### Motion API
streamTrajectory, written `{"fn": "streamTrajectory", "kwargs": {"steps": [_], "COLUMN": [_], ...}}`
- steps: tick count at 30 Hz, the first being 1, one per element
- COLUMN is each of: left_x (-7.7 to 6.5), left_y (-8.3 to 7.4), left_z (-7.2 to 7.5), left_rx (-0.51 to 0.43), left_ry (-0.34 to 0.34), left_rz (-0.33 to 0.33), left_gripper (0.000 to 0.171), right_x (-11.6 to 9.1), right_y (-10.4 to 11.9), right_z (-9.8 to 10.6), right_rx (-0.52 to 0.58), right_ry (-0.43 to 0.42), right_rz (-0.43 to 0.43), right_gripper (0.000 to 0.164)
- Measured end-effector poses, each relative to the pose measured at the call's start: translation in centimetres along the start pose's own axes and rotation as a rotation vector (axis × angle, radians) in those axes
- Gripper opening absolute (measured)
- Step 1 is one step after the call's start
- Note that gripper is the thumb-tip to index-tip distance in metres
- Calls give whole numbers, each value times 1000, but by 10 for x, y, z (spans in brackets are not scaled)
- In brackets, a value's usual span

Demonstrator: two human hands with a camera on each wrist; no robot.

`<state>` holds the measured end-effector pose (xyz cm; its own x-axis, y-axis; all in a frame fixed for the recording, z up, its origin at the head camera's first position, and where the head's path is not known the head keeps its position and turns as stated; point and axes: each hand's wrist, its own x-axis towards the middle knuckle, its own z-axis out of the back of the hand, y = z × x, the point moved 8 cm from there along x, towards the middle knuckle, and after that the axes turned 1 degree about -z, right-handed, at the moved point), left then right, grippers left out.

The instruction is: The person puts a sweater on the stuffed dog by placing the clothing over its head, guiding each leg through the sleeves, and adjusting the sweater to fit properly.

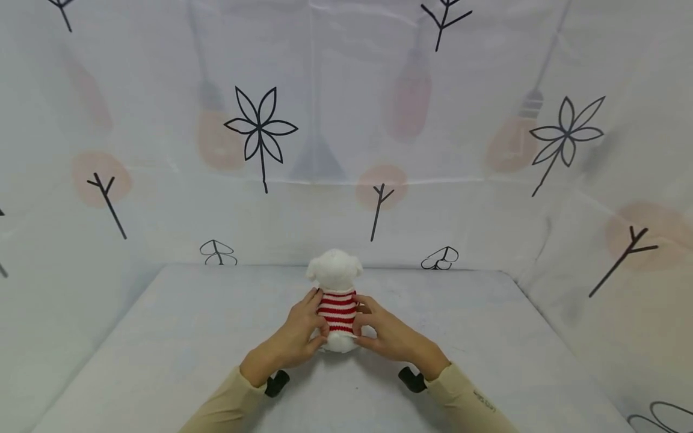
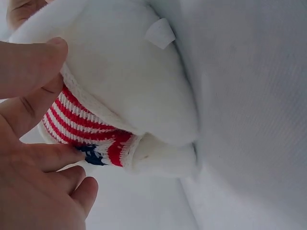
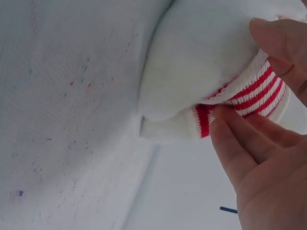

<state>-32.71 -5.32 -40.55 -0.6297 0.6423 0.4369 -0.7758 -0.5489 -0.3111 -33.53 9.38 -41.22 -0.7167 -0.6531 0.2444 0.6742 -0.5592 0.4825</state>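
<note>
A white plush dog [image 1: 334, 269] sits upright on the white surface with its back to me, wearing a red-and-white striped knitted sweater [image 1: 340, 311]. My left hand [image 1: 298, 331] is at its left side; thumb and index finger pinch the sweater's lower hem, while other fingers rest higher on the knit near a dark blue patch [image 2: 93, 154]. On the opposite side, my right hand [image 1: 392, 331] pinches the hem likewise, its remaining fingers against the sleeve area [image 3: 204, 120]. A small white tag [image 2: 160, 33] sticks out from the plush near its base. The dog's front is hidden.
The white covered table [image 1: 216, 300] extends around the toy. Behind it hangs a white cloth backdrop [image 1: 335, 216] printed with plants and lamps, continuing along both sides. Black wrist-worn pieces [image 1: 412, 380] sit beneath the forearms, close over the table.
</note>
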Motion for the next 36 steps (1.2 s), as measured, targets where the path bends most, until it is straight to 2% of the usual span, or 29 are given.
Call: {"fn": "streamTrajectory", "kwargs": {"steps": [5, 11, 14, 16, 18, 20, 23, 26, 32, 36], "left_x": [0, -1, -1, -1, -2, -3, -5, -6, -6, -6], "left_y": [0, 1, 2, 4, 9, 14, 22, 26, 26, 24], "left_z": [1, -1, 3, 8, 12, 13, 10, 5, -2, -4], "left_rx": [-12, -8, -10, -19, -35, -62, -98, -133, -224, -255], "left_ry": [18, -4, -79, -148, -208, -239, -231, -200, -150, -152], "left_rz": [26, 32, 31, 56, 108, 181, 268, 316, 321, 313], "left_gripper": [19, 20, 20, 18, 16, 16, 21, 26, 29, 29], "right_x": [0, -1, -1, 0, 0, 2, 4, 6, 6, 6], "right_y": [1, -1, -3, -3, -4, -6, -10, -12, -15, -14], "right_z": [1, -2, 0, 3, 6, 9, 9, 5, -5, -5], "right_rx": [1, 16, 17, 25, 44, 86, 132, 148, 197, 220], "right_ry": [-3, -2, -37, -87, -146, -199, -242, -242, -193, -189], "right_rz": [6, -23, -38, -41, -54, -80, -136, -188, -268, -266], "right_gripper": [17, 17, 16, 14, 15, 24, 38, 43, 50, 55]}}
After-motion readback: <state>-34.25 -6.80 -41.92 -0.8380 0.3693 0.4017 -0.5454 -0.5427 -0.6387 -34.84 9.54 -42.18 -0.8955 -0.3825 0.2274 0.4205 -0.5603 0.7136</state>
